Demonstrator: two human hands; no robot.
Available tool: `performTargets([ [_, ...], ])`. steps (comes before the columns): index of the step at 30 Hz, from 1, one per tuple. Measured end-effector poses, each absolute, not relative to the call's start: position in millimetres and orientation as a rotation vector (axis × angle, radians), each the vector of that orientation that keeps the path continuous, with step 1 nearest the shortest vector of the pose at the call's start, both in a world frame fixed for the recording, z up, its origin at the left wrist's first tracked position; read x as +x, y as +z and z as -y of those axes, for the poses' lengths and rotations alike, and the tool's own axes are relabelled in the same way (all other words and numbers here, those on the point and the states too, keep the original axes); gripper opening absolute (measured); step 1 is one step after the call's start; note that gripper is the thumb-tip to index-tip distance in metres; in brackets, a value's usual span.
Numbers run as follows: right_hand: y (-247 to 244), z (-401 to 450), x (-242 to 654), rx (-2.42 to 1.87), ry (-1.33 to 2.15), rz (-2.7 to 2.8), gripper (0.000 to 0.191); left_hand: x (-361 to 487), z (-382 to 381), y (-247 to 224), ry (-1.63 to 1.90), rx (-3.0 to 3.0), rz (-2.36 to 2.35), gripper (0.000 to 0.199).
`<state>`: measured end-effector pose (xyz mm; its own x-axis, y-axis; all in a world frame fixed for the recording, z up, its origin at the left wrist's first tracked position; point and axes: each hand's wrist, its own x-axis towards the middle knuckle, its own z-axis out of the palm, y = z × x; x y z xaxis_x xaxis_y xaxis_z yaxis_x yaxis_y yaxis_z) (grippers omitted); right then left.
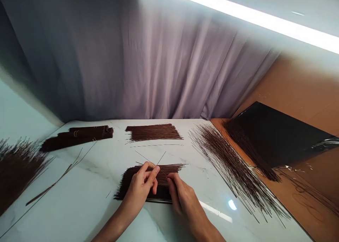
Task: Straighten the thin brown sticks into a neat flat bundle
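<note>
My left hand (144, 181) is closed in a pinch, thumb against fingers, on thin brown sticks (161, 158); two of them cross and stick up beyond the fingertips. Just to its right, my right hand (182, 192) pinches with thumb and forefinger at the near end of what looks like one of these thin sticks. Both hands hover over a thick pile of dark brown sticks (128, 182) laid side by side on the white marbled table (87, 192). The hands cover part of the pile's middle and right end.
Behind lies another row of brown sticks (153, 132). Dark bundles (82, 136) rest at the back left, a large bunch (18, 171) at the left edge. Loose sticks (233, 160) spread along the right, beside a black sheet (275, 136) on a brown surface. A grey curtain (159, 65) hangs behind.
</note>
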<state>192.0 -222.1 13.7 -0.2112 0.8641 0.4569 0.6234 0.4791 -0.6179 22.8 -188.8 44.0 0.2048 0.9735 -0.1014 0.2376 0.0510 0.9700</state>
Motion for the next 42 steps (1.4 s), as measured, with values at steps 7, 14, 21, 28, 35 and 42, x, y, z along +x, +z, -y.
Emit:
performTargets([
  [7,19.0,222.6,192.3,-1.241,0.383,1.958,0.017,22.6,193.5,50.1,0.914,1.424,-1.203,0.038],
  [14,19.2,222.4,192.2,-1.226,0.374,1.955,0.017,23.2,191.2,53.1,0.989,1.335,-1.224,0.04],
  [21,18.5,222.6,192.1,-1.222,0.387,1.958,0.02,23.7,192.0,57.1,1.029,1.324,-1.256,0.042],
  [28,17.8,222.2,192.3,-1.254,0.403,1.952,0.022,25.2,193.8,54.7,1.011,1.395,-1.284,0.05],
  [35,21.1,222.5,191.2,-1.272,0.394,1.939,0.024,27.7,195.5,51.5,1.009,1.448,-1.28,0.052],
  [42,20.4,223.2,191.1,-1.264,0.419,1.931,0.022,29.8,198.2,53.4,0.984,1.422,-1.287,0.05],
])
